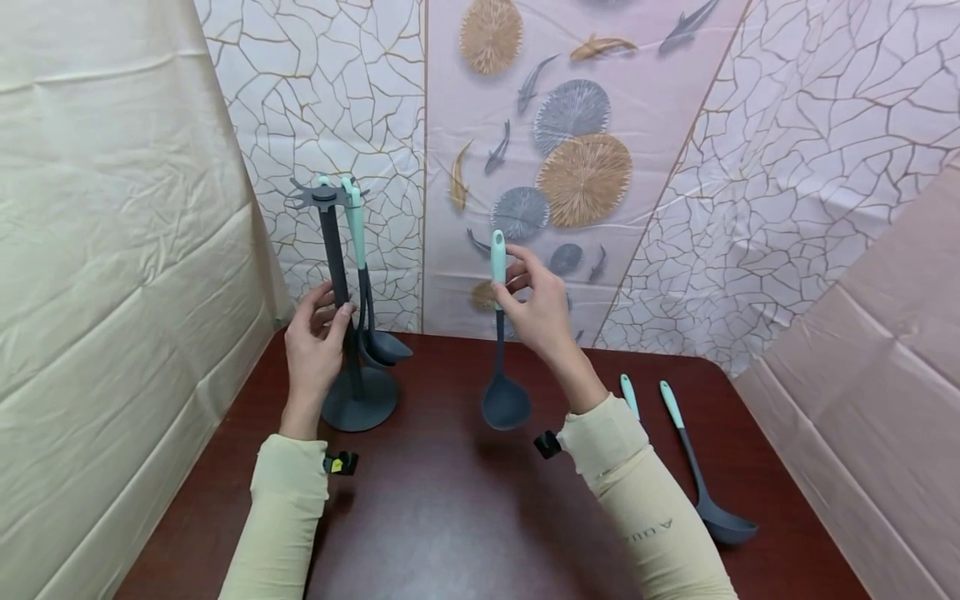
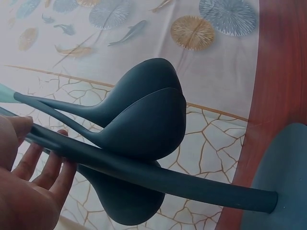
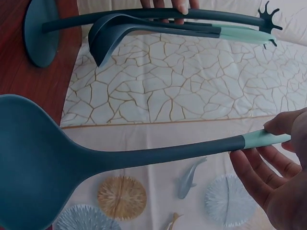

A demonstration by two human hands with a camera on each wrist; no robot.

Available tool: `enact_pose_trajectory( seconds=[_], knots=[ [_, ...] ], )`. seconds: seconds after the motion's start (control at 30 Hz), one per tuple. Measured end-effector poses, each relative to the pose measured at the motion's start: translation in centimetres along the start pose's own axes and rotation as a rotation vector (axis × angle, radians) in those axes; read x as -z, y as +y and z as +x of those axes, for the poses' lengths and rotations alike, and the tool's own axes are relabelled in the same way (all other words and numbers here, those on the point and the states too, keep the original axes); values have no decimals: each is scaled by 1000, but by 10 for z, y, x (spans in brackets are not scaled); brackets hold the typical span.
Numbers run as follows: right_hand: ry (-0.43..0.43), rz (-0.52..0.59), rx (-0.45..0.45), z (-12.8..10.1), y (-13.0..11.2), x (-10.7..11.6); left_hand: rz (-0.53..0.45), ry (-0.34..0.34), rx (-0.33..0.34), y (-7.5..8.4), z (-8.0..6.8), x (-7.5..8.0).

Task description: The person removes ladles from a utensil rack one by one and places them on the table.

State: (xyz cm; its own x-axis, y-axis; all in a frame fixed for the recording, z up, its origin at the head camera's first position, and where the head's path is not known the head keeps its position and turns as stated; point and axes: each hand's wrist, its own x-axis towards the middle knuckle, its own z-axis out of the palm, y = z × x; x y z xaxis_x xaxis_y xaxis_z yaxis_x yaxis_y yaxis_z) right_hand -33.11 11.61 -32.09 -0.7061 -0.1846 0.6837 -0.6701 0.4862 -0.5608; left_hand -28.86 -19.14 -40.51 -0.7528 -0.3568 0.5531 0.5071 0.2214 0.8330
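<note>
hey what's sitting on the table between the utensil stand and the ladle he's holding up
Nothing. In the head view the stretch of dark red table between the utensil stand and the ladle in the right hand is bare; the left hand holds the stand's pole.

ladle [image 1: 501, 350] | dark bowl, mint handle | hangs upright above table | stand [image 1: 343, 317] | upright, holds 2 utensils

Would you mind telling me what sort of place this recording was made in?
Probably a makeshift recording booth, not a real kitchen: printed sheets hang as walls round a small dark red table, which bears only a utensil stand and loose ladles.
</note>
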Motion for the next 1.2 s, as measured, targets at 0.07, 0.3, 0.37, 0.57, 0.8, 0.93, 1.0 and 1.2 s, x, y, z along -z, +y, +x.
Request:
enact_pose_trajectory(
  seconds=[0.07,0.3,0.37,0.57,0.8,0.93,1.0,1.2],
  knots=[
    [6,1,-6,-1,3,2,4,4,-1,-9,2,0],
    [5,17,-26,-4,12,9,-6,-1,-15,-25,6,1],
    [1,15,-32,-5,14,11,-8,-6,-24,-25,6,1],
    [0,7,-53,-7,18,17,19,-7,-53,-26,6,2],
    [6,5,-64,-9,22,22,46,8,-72,-29,5,2],
    [18,2,-80,-11,26,26,52,11,-79,-29,5,2],
    [28,-10,-88,-13,29,28,53,12,-79,-29,5,2],
    [39,-30,-118,-20,38,35,50,9,-81,-29,6,1]
  ],
)
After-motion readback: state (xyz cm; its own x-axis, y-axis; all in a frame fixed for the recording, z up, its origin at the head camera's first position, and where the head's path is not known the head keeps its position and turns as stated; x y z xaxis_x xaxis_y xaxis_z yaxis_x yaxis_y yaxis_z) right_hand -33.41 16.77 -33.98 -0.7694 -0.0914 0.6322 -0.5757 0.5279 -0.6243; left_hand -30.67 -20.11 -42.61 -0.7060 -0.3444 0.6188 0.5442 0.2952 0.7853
